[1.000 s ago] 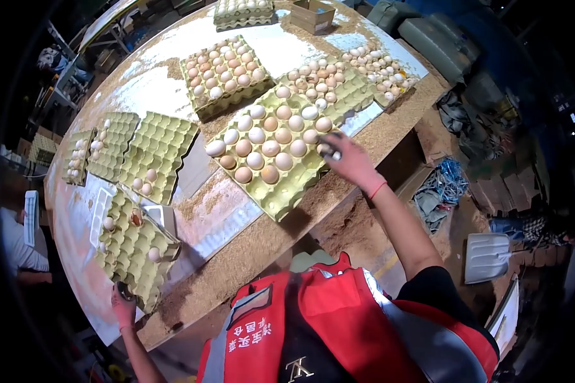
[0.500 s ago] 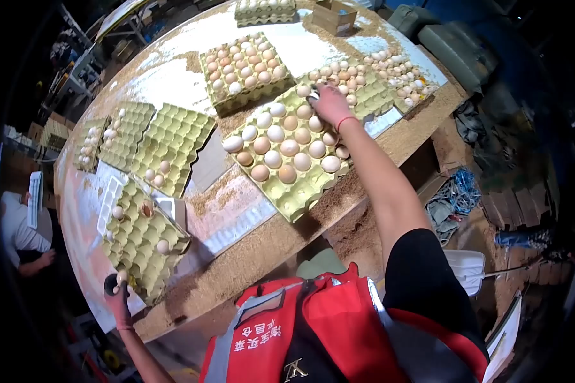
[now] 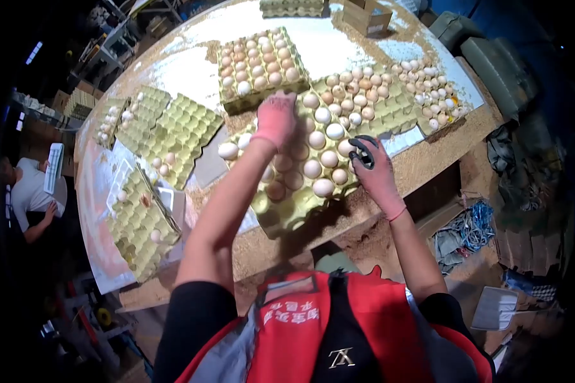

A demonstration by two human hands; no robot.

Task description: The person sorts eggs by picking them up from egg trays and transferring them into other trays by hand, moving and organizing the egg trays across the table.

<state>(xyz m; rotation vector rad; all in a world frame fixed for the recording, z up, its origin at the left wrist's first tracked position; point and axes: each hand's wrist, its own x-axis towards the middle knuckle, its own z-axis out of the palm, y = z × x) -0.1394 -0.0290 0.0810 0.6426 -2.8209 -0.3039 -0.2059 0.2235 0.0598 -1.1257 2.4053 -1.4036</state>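
Observation:
A pulp egg tray lies at the table's front edge, its cups mostly filled with white and brown eggs. My left hand, in a pink glove, reaches over the tray's back left part. Its fingers curl downward, and whatever they hold is hidden. At the tray's right edge is my right hand, in a pink glove with dark fingertips. Thumb and fingers close around a pale egg there. White eggs sit at the tray's left corner.
Behind stands a tray stack topped with eggs. Trays of eggs, some broken, lie at the right. Partly filled trays and a damaged-looking tray occupy the left. A cardboard box stands at the back. Another person is at far left.
My left hand has moved from the lower left tray to the full tray. My right hand has come back from the tray's far side to its right edge. The view has shifted.

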